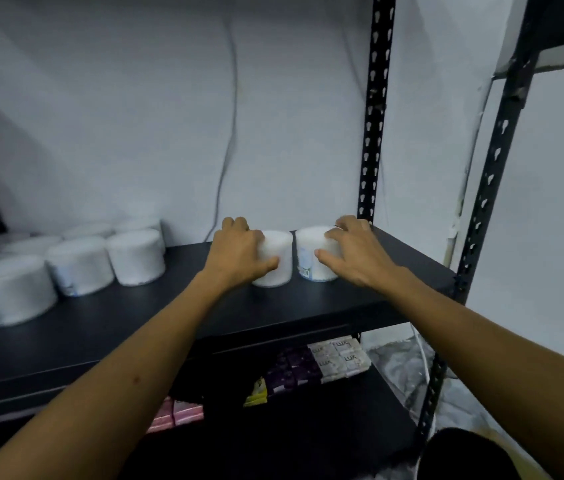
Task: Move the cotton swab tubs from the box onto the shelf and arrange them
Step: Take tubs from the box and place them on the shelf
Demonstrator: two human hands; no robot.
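Two white cotton swab tubs stand side by side on the black shelf, near its right end. My left hand grips the left tub from its left side. Over the top and front of the right tub, my right hand is wrapped with fingers spread. Both tubs rest upright on the board with a narrow gap between them. Several more white tubs stand in rows at the shelf's left end. The box is not in view.
A black slotted upright rises just behind the right tub, and another stands at the shelf's front right corner. Packs of soap lie on the lower shelf. A white wall is close behind.
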